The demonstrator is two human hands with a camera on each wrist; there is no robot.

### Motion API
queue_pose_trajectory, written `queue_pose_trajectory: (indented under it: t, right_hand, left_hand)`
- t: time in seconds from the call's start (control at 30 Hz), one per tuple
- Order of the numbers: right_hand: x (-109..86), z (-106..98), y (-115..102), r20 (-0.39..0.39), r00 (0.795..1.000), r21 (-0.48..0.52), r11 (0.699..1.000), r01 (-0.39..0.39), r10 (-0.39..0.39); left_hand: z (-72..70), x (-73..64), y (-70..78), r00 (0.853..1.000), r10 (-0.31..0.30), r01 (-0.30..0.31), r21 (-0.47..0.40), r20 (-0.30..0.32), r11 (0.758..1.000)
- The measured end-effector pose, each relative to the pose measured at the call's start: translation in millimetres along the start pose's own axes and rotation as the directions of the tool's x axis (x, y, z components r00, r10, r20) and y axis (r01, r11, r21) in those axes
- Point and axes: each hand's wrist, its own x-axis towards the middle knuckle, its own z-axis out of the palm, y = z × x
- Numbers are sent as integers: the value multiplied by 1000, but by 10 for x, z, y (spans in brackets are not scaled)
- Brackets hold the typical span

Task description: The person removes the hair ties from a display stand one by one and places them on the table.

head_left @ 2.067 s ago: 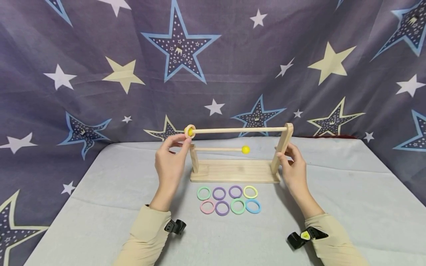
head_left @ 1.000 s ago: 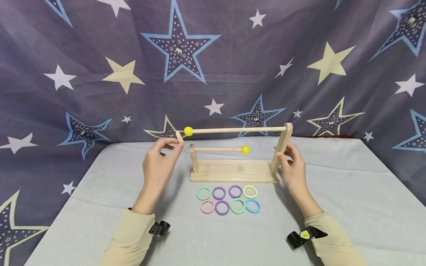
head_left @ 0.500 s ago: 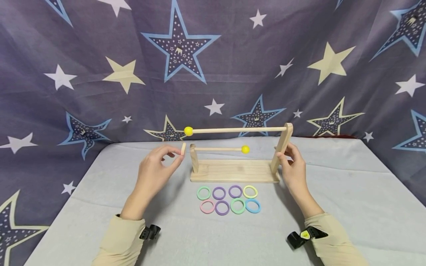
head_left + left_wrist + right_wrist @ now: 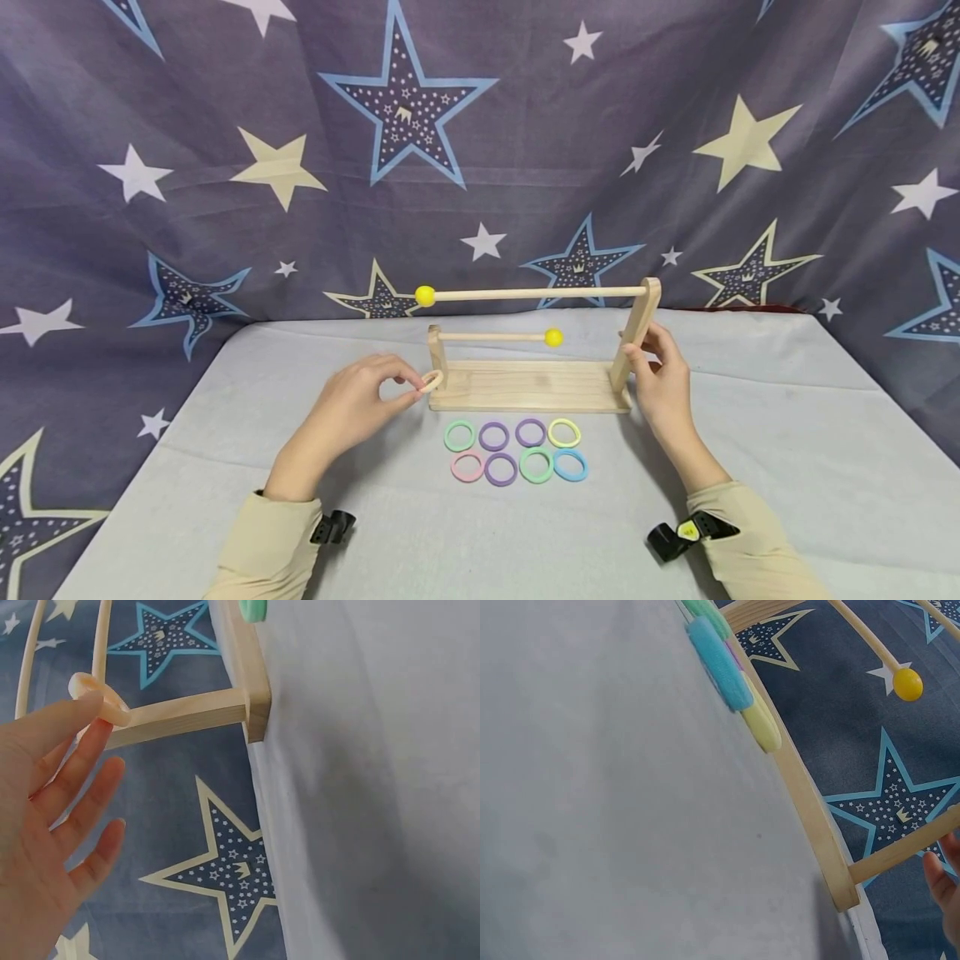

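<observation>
My left hand (image 4: 360, 404) pinches a pale peach ring (image 4: 116, 712) between thumb and fingertips, its other fingers spread loosely in the left wrist view. That ring is tilted, close to the short left post (image 4: 437, 358) of a wooden stand (image 4: 529, 387). My right hand (image 4: 660, 375) holds the tall right post (image 4: 637, 329), thumb in front and fingers behind. From this post an upper rod (image 4: 540, 293) runs left to a yellow ball (image 4: 425, 296). A lower rod (image 4: 495, 337) runs right from the short post, ending in another yellow ball (image 4: 553, 337).
Several coloured rings lie in two rows before the stand, among them a pink ring (image 4: 467, 480), a blue ring (image 4: 571, 479) and a yellow ring (image 4: 565, 446). A light grey cloth (image 4: 510, 542) covers the table. Behind hangs a star-patterned curtain (image 4: 495, 167).
The peach ring, earlier around the upper rod's ball, has come off leftward and been lowered beside the short post in my left hand. My right hand has stayed on the tall post.
</observation>
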Motion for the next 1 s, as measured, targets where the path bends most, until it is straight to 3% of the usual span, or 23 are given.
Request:
queue_pose_trajectory:
  t: [0.27,0.43,0.7,1.0]
  right_hand:
    - [-4,0,-10,2,1000,10,1000,-6,6]
    - [-4,-4,-15,2,1000,5,1000,-7,7]
    - [-4,-20,-16,5,1000,0,1000,-4,4]
    - [-2,-9,-9,6,1000,2,1000,-5,5]
  left_hand:
    - [45,-27,-15,998,16,-16,10,56,1000]
    - [88,-37,-35,992,-5,4,2,123,1000]
    - [117,-59,-47,961,-64,73,-24,267,997]
    - [161,-71,-44,934,-112,119,0,339,993]
